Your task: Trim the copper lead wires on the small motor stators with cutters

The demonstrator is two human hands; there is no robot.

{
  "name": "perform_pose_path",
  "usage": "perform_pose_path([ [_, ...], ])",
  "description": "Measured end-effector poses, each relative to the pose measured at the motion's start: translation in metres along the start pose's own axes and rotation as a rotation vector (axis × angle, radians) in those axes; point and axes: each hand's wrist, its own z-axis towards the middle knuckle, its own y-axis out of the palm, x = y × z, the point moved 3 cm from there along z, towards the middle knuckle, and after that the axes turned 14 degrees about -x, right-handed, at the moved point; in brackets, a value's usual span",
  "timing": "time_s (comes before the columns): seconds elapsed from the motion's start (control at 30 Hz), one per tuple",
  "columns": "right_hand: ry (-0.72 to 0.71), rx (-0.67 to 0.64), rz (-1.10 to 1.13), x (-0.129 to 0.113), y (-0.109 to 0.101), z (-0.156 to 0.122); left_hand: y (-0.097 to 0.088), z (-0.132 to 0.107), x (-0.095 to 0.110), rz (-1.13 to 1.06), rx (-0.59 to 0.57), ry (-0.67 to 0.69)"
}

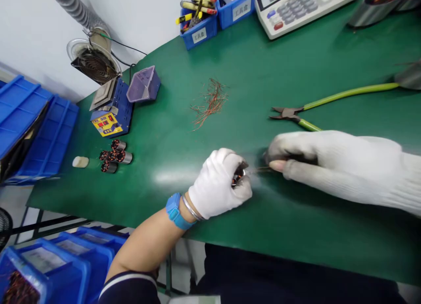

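My left hand (221, 183), in a white glove, is wrapped round a small wire-wound motor stator (238, 176). Dark edges and orange copper windings peek out between thumb and fingers; most of the part is covered. My right hand (305, 161), gloved with a bare thumb tip, is a little blurred and pinches the end of a thin wire (261, 168) that runs towards the stator. Just above the right hand lie diagonal cutters (289, 113) with green handles, jaws apart. Loose copper wire clippings (212, 103) form a small heap beyond my left hand.
Several finished-looking stators (124, 157) stand at the left beside a white cylinder (80, 162). Behind them are a blue soldering pot (113, 115), a purple bin (144, 86) and a fume duct (95, 58). Tool boxes (199, 36) and a calculator (296, 8) line the back.
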Motion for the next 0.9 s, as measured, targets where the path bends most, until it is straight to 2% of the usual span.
perform_pose_path([
  [0.07,0.060,-0.026,0.016,-0.008,0.002,0.003,0.002,0.000,0.001,0.010,0.017,0.001],
  [0.2,0.040,-0.129,0.020,-0.027,0.015,0.011,0.002,-0.001,0.001,-0.005,0.075,-0.015],
  [0.37,0.100,-0.230,0.138,-0.020,0.016,0.008,0.004,0.000,0.002,-0.007,0.049,-0.010],
  [0.53,-0.004,-0.317,0.478,-0.005,0.009,0.005,0.008,0.001,0.003,0.034,0.046,0.020],
  [0.6,-0.055,-0.343,0.675,-0.004,0.004,0.008,0.010,0.001,0.003,0.048,0.056,0.026],
  [0.67,-0.106,-0.397,0.777,-0.008,0.001,0.013,0.012,0.000,0.003,0.063,0.052,0.015],
  [0.8,-0.140,-0.601,0.614,-0.022,0.006,0.022,0.014,0.000,0.002,0.103,0.016,-0.005],
  [0.9,-0.046,-0.620,0.607,-0.028,0.012,0.024,0.014,0.000,0.003,0.106,0.012,0.003],
])
